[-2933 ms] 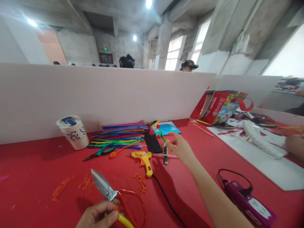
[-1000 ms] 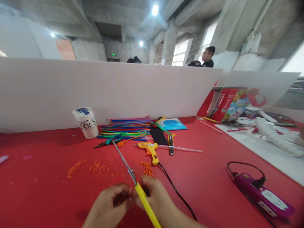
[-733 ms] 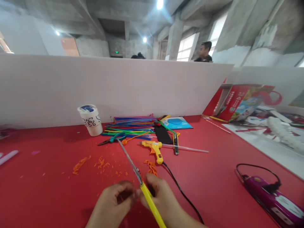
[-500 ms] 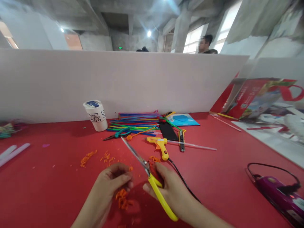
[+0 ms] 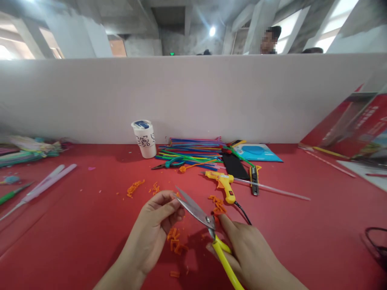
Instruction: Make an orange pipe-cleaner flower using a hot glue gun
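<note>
My right hand (image 5: 246,245) is closed around the yellow handles of a pair of scissors (image 5: 193,211). The blades point up and left and stand slightly apart. Their tips reach the fingertips of my left hand (image 5: 160,219), whose thumb and forefinger are pinched together. A speck of orange shows at that pinch, but I cannot make out what is held. Below the hands lie small orange cut pieces (image 5: 175,241). More orange bits (image 5: 134,188) are scattered further back, and another little heap (image 5: 217,204) sits just beyond the scissors' pivot.
A yellow glue gun (image 5: 222,183) with a clear glue stick lies behind my right hand. Beyond are pliers (image 5: 167,164), coloured pipe cleaners (image 5: 193,151), a black phone (image 5: 235,165), a utility knife (image 5: 254,181) and a white cup (image 5: 144,139). A white partition (image 5: 193,96) stands behind.
The view has turned left, so everything sits further right. My left fingertips and the scissor blades have come together, and the blades have opened slightly.
</note>
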`<state>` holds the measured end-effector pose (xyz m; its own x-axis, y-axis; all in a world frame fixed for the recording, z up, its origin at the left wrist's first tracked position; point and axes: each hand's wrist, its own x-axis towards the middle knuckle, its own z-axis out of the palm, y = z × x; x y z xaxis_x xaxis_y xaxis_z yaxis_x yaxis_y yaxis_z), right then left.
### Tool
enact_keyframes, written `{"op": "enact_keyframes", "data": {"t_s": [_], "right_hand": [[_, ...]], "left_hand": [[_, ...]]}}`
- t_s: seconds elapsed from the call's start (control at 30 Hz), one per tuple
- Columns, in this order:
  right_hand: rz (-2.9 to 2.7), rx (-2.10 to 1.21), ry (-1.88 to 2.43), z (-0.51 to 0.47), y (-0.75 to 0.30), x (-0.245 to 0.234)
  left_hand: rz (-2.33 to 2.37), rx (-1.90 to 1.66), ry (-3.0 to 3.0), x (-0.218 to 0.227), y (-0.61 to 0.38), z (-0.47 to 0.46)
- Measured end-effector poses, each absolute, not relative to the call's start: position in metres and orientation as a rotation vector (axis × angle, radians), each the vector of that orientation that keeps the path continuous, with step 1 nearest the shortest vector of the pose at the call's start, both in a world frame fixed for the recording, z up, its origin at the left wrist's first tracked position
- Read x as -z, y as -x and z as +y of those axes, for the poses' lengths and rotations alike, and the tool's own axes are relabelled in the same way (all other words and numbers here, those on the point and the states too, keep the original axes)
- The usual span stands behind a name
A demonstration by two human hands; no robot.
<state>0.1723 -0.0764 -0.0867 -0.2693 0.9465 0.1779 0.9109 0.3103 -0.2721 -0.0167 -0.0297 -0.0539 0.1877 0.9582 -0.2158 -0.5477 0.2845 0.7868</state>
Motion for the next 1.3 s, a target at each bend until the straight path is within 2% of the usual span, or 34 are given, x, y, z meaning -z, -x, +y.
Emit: {"op": "enact_keyframes", "data": {"t_s": [0.33,1.3], "right_hand": [[-2.310,-0.052,1.593,-0.0793,-0.1734,0.0921],[-2.281,-0.120,1.528,-0.0790,-0.1727,0.0910]], "left_hand": [[0.795,-1.182,-0.613,0.0511,0.0138,-0.0325],[0.752,-1.156,-0.564,0.0495,0.0150,-0.0312]]}}
